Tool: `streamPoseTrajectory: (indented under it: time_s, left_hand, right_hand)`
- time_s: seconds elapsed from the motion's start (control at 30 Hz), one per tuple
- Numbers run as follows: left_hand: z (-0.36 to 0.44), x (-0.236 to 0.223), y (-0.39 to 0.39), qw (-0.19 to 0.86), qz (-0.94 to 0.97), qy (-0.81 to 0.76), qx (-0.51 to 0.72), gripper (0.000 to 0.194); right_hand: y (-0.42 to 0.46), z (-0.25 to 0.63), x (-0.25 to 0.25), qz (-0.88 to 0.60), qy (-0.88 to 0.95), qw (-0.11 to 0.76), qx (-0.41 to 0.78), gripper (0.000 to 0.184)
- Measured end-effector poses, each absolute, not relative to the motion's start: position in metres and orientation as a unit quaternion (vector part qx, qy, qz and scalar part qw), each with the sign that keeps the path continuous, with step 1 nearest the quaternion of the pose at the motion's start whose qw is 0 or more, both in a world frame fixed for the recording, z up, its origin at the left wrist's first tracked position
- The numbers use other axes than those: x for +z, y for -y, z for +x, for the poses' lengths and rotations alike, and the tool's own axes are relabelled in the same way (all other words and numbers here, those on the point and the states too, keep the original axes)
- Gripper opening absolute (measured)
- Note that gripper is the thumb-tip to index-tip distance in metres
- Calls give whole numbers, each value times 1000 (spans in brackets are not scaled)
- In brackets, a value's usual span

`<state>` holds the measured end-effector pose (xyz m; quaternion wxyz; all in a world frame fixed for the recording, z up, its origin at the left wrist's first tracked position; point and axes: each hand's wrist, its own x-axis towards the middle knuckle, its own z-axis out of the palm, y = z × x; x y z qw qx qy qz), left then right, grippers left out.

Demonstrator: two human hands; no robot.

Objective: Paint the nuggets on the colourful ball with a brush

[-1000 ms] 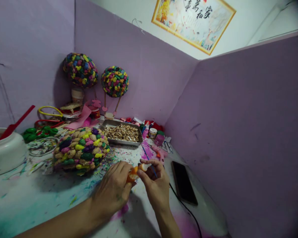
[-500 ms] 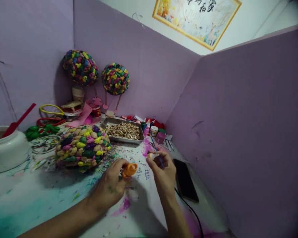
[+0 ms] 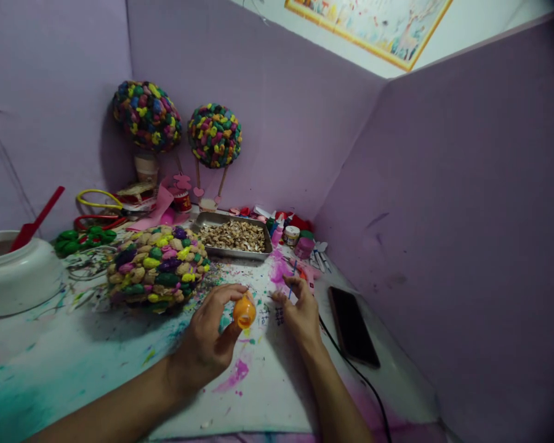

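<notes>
In my left hand is a small orange paint bottle, its round opening turned towards me and its body tilted. The fingers and thumb wrap around it. My right hand, a short way to the right, has its thumb and fingers closed on a thin blue paintbrush, whose shaft sticks up past the fingers; its lower end is hidden. A ball covered in peanuts, some painted and some bare, rests on the table left of my left hand.
A metal tray of shell pieces lies behind the hands. Paint jars and markers stand right of it. A phone and black cable lie at right. A white pot with a red spatula is at left.
My left hand has turned the bottle so its opening faces me. The white cap seen in my right fingers before is no longer visible. The view has shifted slightly.
</notes>
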<state>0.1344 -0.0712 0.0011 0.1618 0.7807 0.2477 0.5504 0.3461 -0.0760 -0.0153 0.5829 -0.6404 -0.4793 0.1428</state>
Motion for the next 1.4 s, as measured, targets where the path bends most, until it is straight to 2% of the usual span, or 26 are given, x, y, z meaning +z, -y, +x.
streamPoseTrajectory:
  time_s: [0.37,0.7,0.83,0.9,0.97,1.03,1.17,1.27,1.4]
  left_hand:
    - [136,4,73,191,759,-255,568,23]
    - [135,10,75,196,765,-244,562,22]
    - [140,15,80,205,774,-256,542,24]
    - [136,18,90,186,773,-292,531,36]
    - [120,23,104,148,768,-317,536,47]
    - [88,29,119,90,751,-348,555,47]
    - [-12,42,122,-52,638,-489,592,28]
    - [-80,45,100,-67,511,-668,537,30]
    - [-121,44,73,59,500,-753,424,36]
  right_hand:
    - [80,337,-11,-604,475,627,133,30]
    - [101,287,1,-438,626,605,225,26]
    - [100,280,-4,-480,568,631,220,25]
    - [99,282,-7,-526,526,632,218,31]
    - [97,286,-9,-580,484,616,222,37]
    - [96,289,-10,-626,461,589,219,46]
    - [94,286,-13,-671,455,553,192,45]
    - [88,280,-16,-667,457,561,178,41]
    - [80,274,-21,-662,435,582,182,42]
